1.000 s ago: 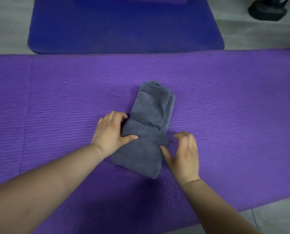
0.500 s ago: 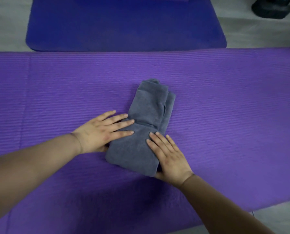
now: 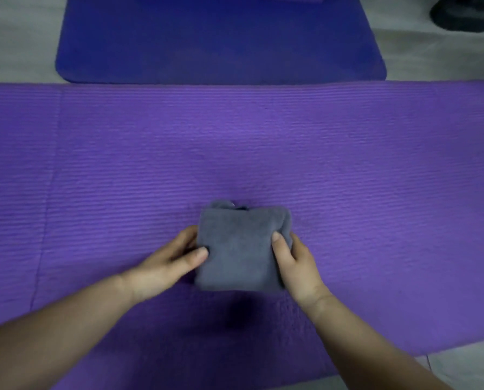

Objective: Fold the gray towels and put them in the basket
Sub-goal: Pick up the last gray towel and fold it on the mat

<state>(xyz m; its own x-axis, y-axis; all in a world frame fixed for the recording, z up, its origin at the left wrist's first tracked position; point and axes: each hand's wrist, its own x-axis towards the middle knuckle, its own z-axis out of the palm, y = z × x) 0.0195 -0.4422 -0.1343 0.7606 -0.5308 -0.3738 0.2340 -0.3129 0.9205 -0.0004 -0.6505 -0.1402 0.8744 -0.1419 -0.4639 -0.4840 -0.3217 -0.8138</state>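
Note:
A gray towel point(image 3: 239, 246) is folded into a compact square at the middle of the purple mat point(image 3: 376, 178). My left hand point(image 3: 169, 263) grips its left edge, thumb on top and fingers tucked under. My right hand point(image 3: 295, 261) grips the right edge the same way, thumb lying on the top surface. The towel's far layers bunch slightly at its top edge. No basket shows in this view.
A dark blue mat point(image 3: 218, 38) lies beyond the purple one on a gray tiled floor point(image 3: 12, 38). A black object point(image 3: 463, 14) sits at the far right corner. Bare floor shows at the near right point(image 3: 466, 367).
The long towel has been folded in half into a square. Both hands went from pressing flat on it to gripping its left and right edges.

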